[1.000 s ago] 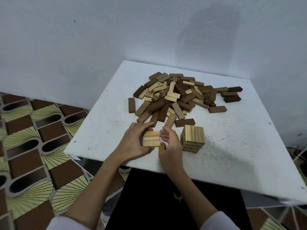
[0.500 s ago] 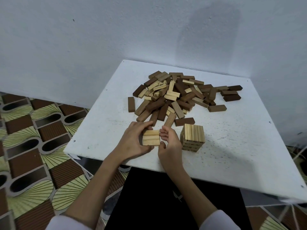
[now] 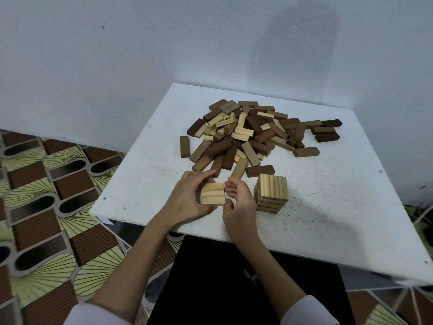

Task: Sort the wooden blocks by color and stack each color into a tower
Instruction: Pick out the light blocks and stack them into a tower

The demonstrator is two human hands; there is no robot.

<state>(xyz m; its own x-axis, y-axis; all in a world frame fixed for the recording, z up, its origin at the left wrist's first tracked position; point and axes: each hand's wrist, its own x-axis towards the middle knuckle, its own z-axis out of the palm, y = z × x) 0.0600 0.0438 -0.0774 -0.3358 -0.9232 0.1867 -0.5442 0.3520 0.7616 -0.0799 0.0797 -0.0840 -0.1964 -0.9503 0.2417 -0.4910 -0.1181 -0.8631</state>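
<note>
White table, patterned floor

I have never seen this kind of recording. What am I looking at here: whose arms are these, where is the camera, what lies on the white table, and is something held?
There is no machine here. A person wears a wide-angle camera on the head, so you look forward and down along their own two bare arms.

On the white table lies a mixed pile of wooden blocks, some dark brown, some mid brown, some pale. Nearer to the person stands a short tower of pale blocks, already stacked.

To the left of it, the left hand and the right hand hold a small set of pale blocks from both sides, the blocks lying side by side. I cannot tell whether this set rests on the table or is slightly lifted.
</note>
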